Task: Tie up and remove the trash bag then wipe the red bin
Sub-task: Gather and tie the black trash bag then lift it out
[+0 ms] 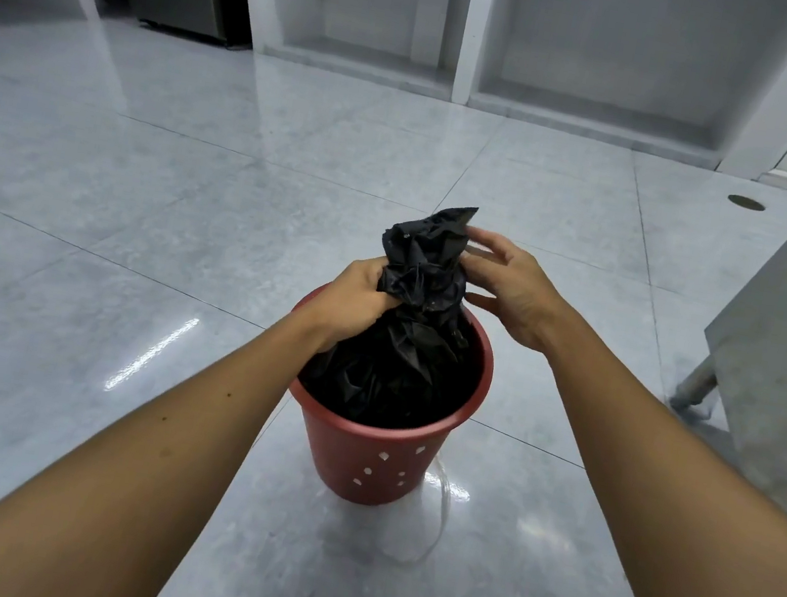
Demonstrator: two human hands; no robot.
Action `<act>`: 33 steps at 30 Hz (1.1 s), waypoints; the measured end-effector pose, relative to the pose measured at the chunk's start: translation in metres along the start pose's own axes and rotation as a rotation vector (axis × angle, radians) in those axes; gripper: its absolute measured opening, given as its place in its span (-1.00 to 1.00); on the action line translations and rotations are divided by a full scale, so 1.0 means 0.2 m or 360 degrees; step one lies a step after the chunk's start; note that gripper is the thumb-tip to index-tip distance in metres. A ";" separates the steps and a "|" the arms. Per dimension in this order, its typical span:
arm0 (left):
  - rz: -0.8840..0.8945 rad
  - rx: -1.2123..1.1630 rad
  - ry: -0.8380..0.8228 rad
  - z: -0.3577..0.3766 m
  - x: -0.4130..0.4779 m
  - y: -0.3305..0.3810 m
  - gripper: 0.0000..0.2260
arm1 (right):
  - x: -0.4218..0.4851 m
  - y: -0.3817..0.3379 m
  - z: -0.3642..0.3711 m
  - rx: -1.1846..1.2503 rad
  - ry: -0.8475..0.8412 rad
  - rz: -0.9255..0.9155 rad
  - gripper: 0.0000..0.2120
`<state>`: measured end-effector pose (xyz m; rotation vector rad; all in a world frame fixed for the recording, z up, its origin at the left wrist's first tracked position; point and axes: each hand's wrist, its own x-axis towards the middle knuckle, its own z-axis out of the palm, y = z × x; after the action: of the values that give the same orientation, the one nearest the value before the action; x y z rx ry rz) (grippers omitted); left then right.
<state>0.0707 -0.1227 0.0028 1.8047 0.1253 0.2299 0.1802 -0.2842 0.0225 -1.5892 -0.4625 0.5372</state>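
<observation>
A red bin (373, 456) with small white cut-outs in its wall stands on the tiled floor in front of me. A black trash bag (417, 313) sits inside it, its top gathered into a crumpled bunch that rises above the rim. My left hand (349, 299) is closed around the bag's neck from the left, just above the rim. My right hand (507, 288) is at the right side of the bunch, fingers spread, with the fingertips touching the plastic near its top.
A thin white cord or strip (435, 519) lies on the floor just behind and right of the bin. A metal cabinet with a leg (693, 390) stands at the right. White open shelving (463, 86) lines the far wall. A floor drain (746, 202) is at far right.
</observation>
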 end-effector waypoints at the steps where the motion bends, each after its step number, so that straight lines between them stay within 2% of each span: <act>1: 0.0014 -0.0007 -0.0012 0.00 0.00 0.00 -0.81 | 0.00 0.00 0.02 -0.0005 -0.0047 -0.0015 -0.62; 5: 0.0034 -0.0002 -0.0043 0.01 0.00 0.00 -0.78 | 0.03 -0.03 0.03 -0.0055 -0.0084 -0.0004 -0.41; 6: 0.0035 0.0013 -0.0066 0.00 0.00 0.01 -0.77 | 0.03 -0.04 0.03 -0.0094 -0.0096 0.0030 -0.41; 8: 0.0023 0.0038 -0.0123 0.00 -0.01 0.00 -0.77 | 0.03 -0.03 0.03 -0.0127 -0.0105 0.0070 -0.49; 10: 0.0017 0.0031 -0.0103 0.01 -0.01 0.01 -0.79 | 0.03 -0.02 0.05 -0.0097 -0.0143 0.0013 -0.68; 13: 0.0102 0.0066 0.0153 0.02 -0.01 0.02 -0.80 | 0.03 -0.02 0.07 0.0015 -0.0135 -0.0055 -0.80; 14: 0.0152 0.0099 0.0251 0.03 0.00 0.03 -0.75 | 0.03 -0.03 0.07 0.0058 -0.0125 -0.0048 -0.82; 16: 0.0182 0.0135 0.0342 0.03 0.00 0.04 -0.53 | 0.02 -0.03 0.07 0.0046 -0.0175 -0.0026 -0.83; 18: 0.0112 0.0133 0.0201 0.02 0.00 0.04 -0.35 | 0.01 -0.04 0.06 -0.0044 -0.0260 -0.0005 -0.78; 19: 0.0087 0.0152 0.0119 0.01 0.01 0.04 -0.38 | 0.00 -0.05 0.06 -0.0072 -0.0288 -0.0001 -0.77; 22: 0.0037 0.0188 0.0043 0.01 0.02 0.04 -0.67 | -0.03 -0.08 0.04 -0.0197 -0.0284 -0.0022 -0.75; 24: -0.0011 0.0221 0.0129 0.01 0.02 0.04 -0.80 | -0.04 -0.09 0.04 -0.0327 -0.0150 -0.0036 -0.80; 27: -0.0076 0.0434 0.0323 0.03 0.04 0.04 -0.87 | -0.04 -0.07 0.00 -0.0314 0.0343 0.0039 -0.90; 30: -0.0040 0.0515 0.0394 0.06 0.04 0.05 -0.82 | -0.06 0.04 -0.09 -0.0149 0.0853 0.0328 -0.88; 33: -0.0005 0.0567 0.0417 0.06 0.03 0.07 -0.82 | -0.14 0.29 -0.14 -0.0008 0.1105 0.0731 -0.87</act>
<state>0.0795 -0.1354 0.0143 2.1207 0.3739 0.4656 0.1738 -0.3277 -0.0318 -1.7704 0.4320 0.2863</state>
